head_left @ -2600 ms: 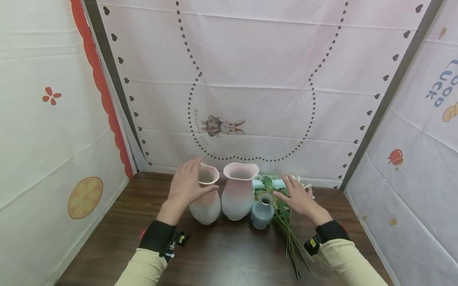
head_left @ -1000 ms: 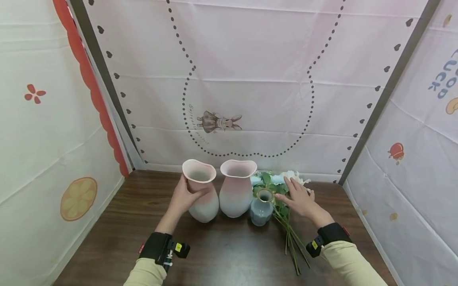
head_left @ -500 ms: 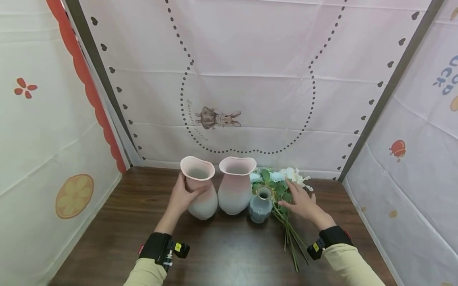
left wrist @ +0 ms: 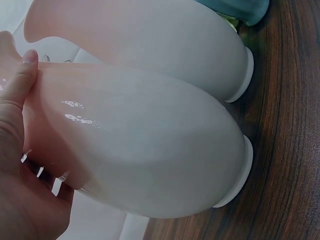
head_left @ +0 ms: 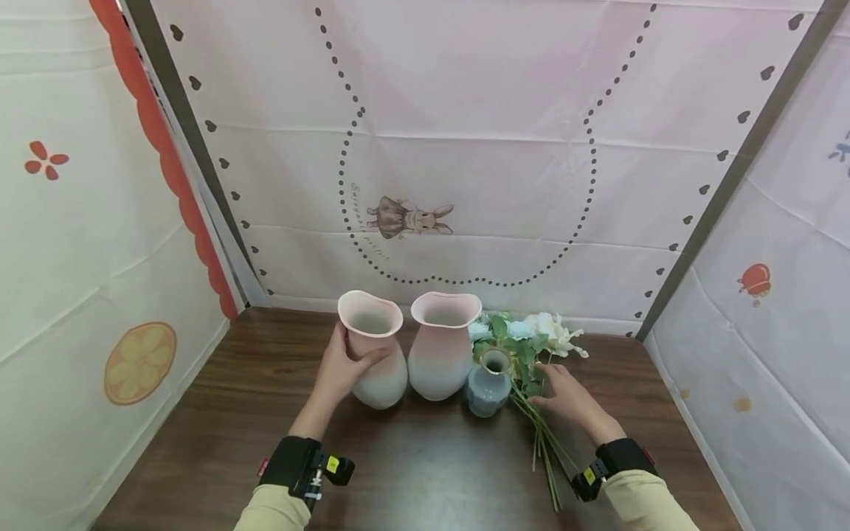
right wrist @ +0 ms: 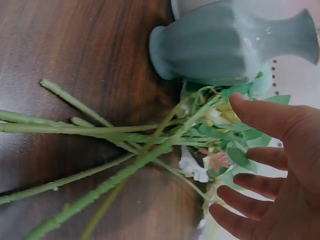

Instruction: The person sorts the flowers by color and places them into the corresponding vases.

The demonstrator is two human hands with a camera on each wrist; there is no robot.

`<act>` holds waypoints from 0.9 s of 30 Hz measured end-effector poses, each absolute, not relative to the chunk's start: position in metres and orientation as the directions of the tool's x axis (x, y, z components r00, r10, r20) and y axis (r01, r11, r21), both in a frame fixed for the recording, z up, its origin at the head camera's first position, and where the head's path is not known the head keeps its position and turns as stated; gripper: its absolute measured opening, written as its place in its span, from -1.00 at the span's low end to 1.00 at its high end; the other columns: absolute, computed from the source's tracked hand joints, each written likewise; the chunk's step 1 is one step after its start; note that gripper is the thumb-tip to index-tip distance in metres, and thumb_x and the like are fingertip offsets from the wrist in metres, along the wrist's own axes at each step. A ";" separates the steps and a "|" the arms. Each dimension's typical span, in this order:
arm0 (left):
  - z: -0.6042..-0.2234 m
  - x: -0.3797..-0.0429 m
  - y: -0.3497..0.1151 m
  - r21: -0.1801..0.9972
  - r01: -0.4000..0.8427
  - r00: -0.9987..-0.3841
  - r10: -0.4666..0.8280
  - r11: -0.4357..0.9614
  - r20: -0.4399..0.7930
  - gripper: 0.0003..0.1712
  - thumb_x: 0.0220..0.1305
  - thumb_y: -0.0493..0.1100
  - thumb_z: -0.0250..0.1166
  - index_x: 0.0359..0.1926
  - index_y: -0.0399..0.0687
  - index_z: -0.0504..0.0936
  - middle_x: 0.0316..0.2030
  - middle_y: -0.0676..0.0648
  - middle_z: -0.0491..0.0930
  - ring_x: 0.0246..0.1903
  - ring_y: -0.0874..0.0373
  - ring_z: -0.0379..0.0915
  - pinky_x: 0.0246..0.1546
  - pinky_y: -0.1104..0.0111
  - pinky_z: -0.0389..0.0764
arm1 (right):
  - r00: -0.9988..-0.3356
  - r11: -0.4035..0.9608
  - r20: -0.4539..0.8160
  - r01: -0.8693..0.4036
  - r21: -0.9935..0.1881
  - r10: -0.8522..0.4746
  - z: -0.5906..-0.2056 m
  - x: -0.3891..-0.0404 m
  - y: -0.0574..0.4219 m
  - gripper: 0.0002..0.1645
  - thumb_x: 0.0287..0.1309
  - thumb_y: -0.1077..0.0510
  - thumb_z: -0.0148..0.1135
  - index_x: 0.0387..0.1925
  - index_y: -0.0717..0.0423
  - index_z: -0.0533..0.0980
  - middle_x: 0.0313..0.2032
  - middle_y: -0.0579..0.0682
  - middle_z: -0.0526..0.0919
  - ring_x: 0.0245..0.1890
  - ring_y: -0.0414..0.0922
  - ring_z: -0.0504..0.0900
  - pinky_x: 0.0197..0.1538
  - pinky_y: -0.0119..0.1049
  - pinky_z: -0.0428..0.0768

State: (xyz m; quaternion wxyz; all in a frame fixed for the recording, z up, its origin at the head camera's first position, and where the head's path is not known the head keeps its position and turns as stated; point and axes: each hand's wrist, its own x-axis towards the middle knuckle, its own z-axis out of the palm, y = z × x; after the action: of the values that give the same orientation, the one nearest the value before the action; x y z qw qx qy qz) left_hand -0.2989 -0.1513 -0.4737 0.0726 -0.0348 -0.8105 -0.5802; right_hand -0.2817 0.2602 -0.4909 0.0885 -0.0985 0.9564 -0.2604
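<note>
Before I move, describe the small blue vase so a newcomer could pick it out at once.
On the dark wooden table, two tall vases, pink fading to white, stand side by side before the printed cloth. In the head view, the small blue vase stands just right of them, beside the flower stems. It is the shortest of the three and the only blue one.

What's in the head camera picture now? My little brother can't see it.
A person's left hand grips a pink-and-white vase, and the open right hand is near pale flowers lying on a brown wooden table. A matching vase and a small blue vase stand between the hands.
</note>
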 end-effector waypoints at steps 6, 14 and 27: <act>-0.474 -0.298 -0.149 0.941 0.134 -0.988 -0.029 0.311 0.150 0.14 0.06 0.11 0.54 0.50 0.08 0.02 0.41 -0.09 0.25 0.43 -0.06 0.20 0.47 -0.06 0.26 | -0.982 0.836 -0.098 -0.083 -0.543 -0.161 -0.506 -0.279 0.265 -0.14 0.21 0.10 0.37 0.40 0.36 0.20 0.33 0.45 0.30 0.28 0.37 0.40 0.21 0.25 0.49; -0.473 -0.296 -0.150 0.942 0.126 -0.989 -0.039 0.310 0.145 0.14 0.08 0.10 0.53 0.51 0.11 0.00 0.42 -0.09 0.23 0.45 -0.06 0.18 0.48 -0.05 0.23 | -0.988 0.826 -0.061 -0.083 -0.558 -0.141 -0.517 -0.275 0.265 -0.26 0.14 0.08 0.43 0.22 0.39 0.36 0.14 0.39 0.49 0.09 0.28 0.56 0.08 0.16 0.59; -0.474 -0.296 -0.150 0.938 0.117 -0.990 -0.040 0.326 0.137 0.16 0.08 0.13 0.52 0.52 0.11 -0.02 0.44 -0.09 0.21 0.47 -0.06 0.15 0.49 -0.05 0.22 | -0.986 0.836 -0.121 -0.030 -0.548 -0.115 -0.528 -0.271 0.263 -0.65 0.12 0.15 0.43 -0.11 0.26 0.57 -0.29 0.08 0.66 -0.28 -0.06 0.63 -0.28 -0.12 0.62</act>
State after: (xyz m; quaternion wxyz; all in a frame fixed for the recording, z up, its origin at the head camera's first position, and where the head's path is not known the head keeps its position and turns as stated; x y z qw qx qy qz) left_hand -0.2961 -0.1498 -0.4736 0.0677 -0.0236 -0.8116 -0.5798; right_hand -0.2709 0.2628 -0.5276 0.0746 -0.0380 0.9553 -0.2836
